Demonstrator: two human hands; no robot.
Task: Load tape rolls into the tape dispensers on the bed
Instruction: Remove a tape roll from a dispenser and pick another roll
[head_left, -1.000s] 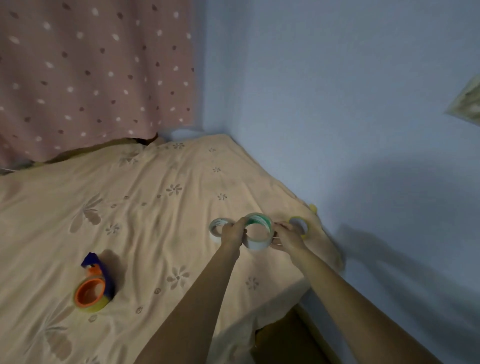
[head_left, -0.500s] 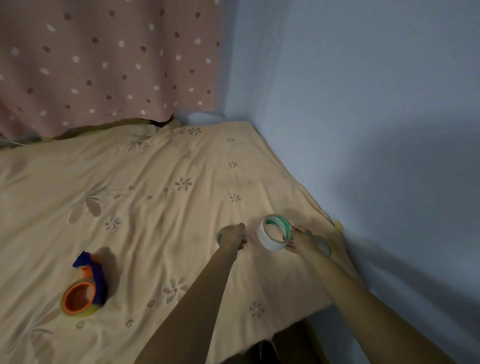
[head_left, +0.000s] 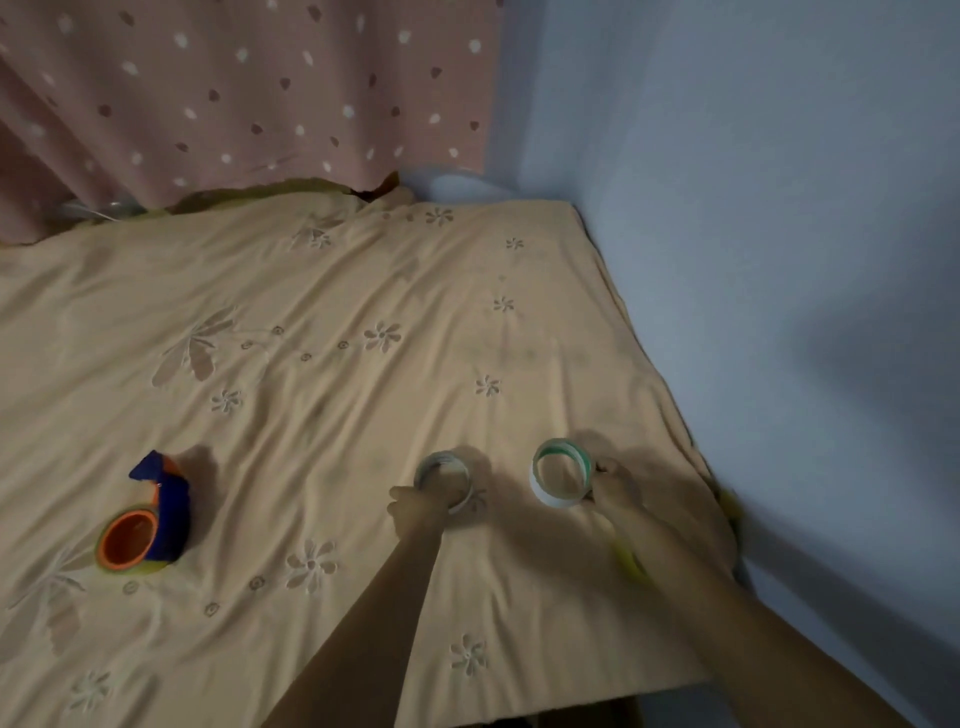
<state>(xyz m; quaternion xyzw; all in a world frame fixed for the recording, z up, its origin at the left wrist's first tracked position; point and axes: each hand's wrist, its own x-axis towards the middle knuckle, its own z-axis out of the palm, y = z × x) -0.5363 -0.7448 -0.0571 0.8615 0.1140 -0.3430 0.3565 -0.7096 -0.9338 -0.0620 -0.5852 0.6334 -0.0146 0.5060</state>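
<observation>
Nearest the camera, two bare forearms reach out over the bed (head_left: 322, 322), which is covered in a peach sheet with stitched flowers. The left hand (head_left: 415, 512) has its fingers curled onto the near rim of a small pale tape roll (head_left: 445, 477) that sits on the sheet. At about 3 o'clock from it, well apart, the right hand (head_left: 613, 486) pinches the right side of a white tape roll with a green inner edge (head_left: 561, 473), held tilted on its edge. A blurred yellow ring shows beside the right forearm. Far off at 9 o'clock lies a blue tape dispenser (head_left: 156, 519) with an orange-cored roll in it. Beyond, at 12 o'clock, hangs a pink spotted curtain (head_left: 234, 93); a blue wall (head_left: 779, 208) runs along the right.
</observation>
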